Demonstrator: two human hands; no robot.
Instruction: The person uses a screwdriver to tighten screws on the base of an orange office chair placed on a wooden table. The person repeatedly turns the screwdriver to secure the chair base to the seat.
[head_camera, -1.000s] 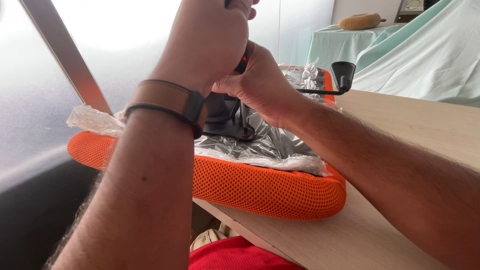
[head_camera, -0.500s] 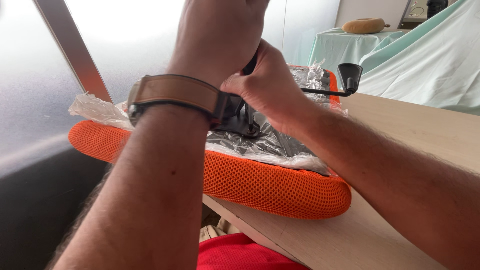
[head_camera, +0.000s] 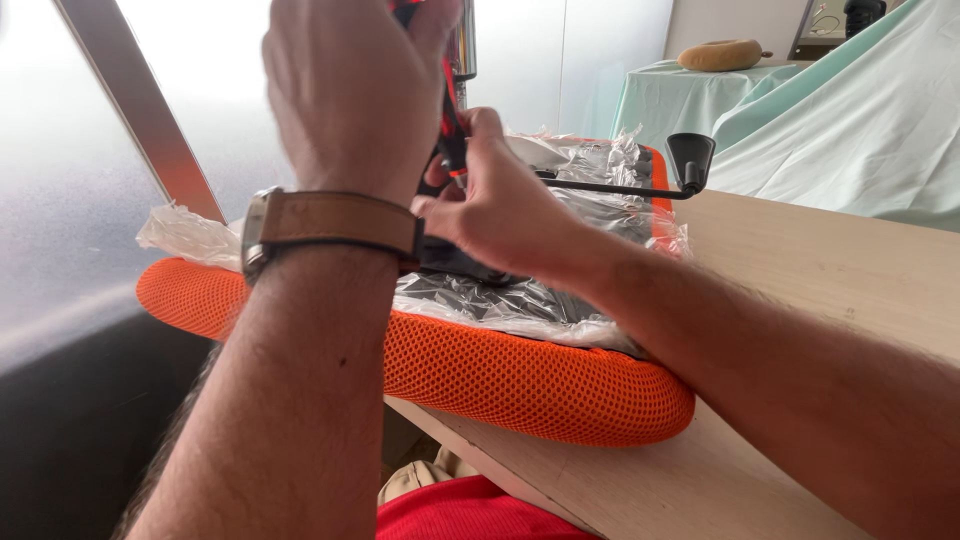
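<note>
An orange mesh chair seat (head_camera: 520, 385) lies upside down on a wooden table (head_camera: 800, 300), its underside wrapped in clear plastic film (head_camera: 520, 300). A black lever with a knob (head_camera: 690, 160) sticks out from the dark mechanism on the seat. My left hand (head_camera: 350, 90), with a brown strap on the wrist, is closed around the top of a red-and-black tool handle (head_camera: 448, 120) held upright above the mechanism. My right hand (head_camera: 495, 210) grips the tool's lower part, close to the mechanism. The tool's tip is hidden behind my hands.
A slanted metal bar (head_camera: 140, 110) runs along the frosted window on the left. Pale green cloth (head_camera: 850, 110) covers furniture at the back right, with a tan ring-shaped cushion (head_camera: 718, 54) on it. The table edge lies near my red clothing (head_camera: 470, 510).
My left hand has risen higher on the tool and my view has shifted slightly; the red-and-black handle now shows between my hands. The seat has stayed in place.
</note>
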